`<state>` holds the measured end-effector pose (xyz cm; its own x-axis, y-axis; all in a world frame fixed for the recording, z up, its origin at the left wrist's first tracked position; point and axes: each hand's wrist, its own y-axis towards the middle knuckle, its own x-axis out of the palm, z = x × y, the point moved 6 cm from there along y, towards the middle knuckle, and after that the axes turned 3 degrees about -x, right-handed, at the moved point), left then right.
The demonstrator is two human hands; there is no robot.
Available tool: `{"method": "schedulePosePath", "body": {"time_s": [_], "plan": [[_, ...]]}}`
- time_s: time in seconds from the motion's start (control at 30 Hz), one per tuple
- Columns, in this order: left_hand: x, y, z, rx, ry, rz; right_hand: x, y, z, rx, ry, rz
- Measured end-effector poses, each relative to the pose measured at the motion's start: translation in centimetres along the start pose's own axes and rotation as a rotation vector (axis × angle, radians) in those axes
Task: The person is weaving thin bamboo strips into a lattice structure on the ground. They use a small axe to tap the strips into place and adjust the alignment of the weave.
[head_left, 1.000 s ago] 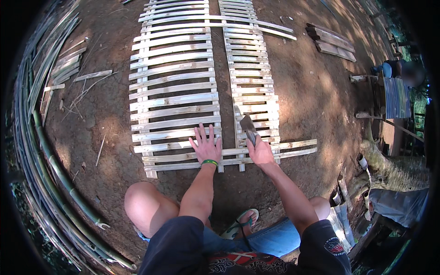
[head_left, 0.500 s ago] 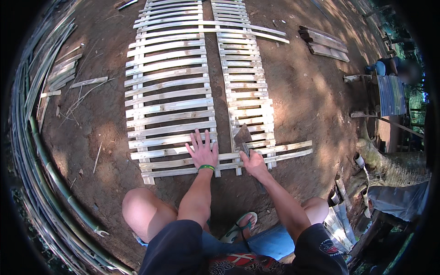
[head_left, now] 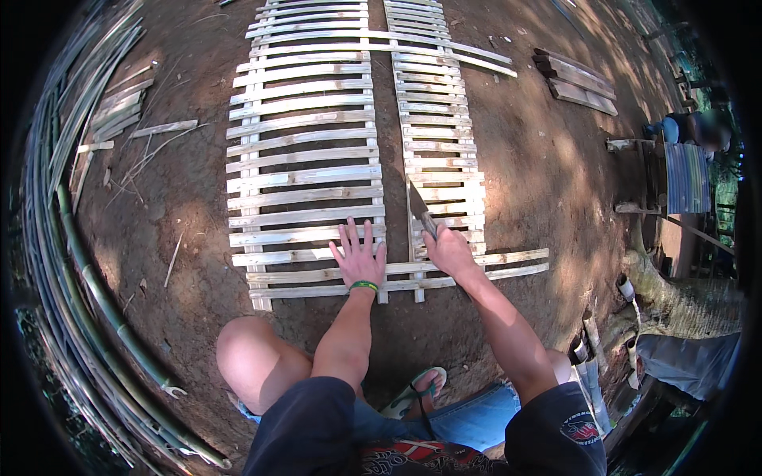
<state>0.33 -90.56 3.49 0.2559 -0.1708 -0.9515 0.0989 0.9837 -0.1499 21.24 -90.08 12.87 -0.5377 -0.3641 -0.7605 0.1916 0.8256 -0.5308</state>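
Observation:
My left hand (head_left: 361,258) lies flat, fingers spread, on the near right corner of a wide lattice panel (head_left: 305,190) of split-bamboo slats. A green band circles that wrist. In my right hand (head_left: 450,252) is a broad-bladed knife (head_left: 419,205), its blade pointing away over the near part of a narrower lattice panel (head_left: 440,147). My right fingers wrap its handle. Two long bamboo strips (head_left: 508,258) cross both panels at their near end, just under my hands. Another pair of strips (head_left: 484,63) spans the panels farther away.
Bamboo poles (head_left: 103,301) lie along the left side, near a stack of short split pieces (head_left: 117,111). Boards (head_left: 575,83) lie at far right. A person (head_left: 690,127) is by a striped surface (head_left: 687,178); a tree root (head_left: 659,278) and tubes (head_left: 587,357) stand nearer.
My right hand has lifted and moved slightly right and away, with the knife's blade swung to a narrower, more upright angle. My left hand stays on the slats. The whole view has shifted a little.

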Motion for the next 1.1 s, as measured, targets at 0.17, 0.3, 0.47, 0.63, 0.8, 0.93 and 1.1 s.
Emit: {"method": "schedulePosePath", "body": {"time_s": [0.17,0.3,0.47,0.63,0.8,0.93,1.1], "plan": [[-0.1,-0.1,0.0,-0.008,0.017,-0.018,-4.1,-0.6,-0.1,0.100,0.211,0.034],[0.1,-0.2,-0.9,-0.030,0.004,-0.013,-6.6,-1.3,-5.7,-0.098,0.331,0.170],[0.0,0.2,0.3,-0.001,-0.008,-0.022,2.2,-2.2,2.4,0.006,0.020,0.037],[0.3,-0.1,-0.9,-0.019,0.004,0.015,-0.6,-2.9,-1.3,-0.021,0.417,0.291],[0.2,-0.1,0.4,-0.004,0.000,-0.004,6.9,-3.0,5.1,0.048,0.078,0.046],[0.0,0.0,-0.1,-0.013,0.036,-0.008,1.2,-1.9,1.6,0.089,0.241,0.228],[0.1,-0.1,-0.4,-0.015,-0.013,0.014,-5.2,1.8,-3.3,0.087,0.506,0.173]]}}
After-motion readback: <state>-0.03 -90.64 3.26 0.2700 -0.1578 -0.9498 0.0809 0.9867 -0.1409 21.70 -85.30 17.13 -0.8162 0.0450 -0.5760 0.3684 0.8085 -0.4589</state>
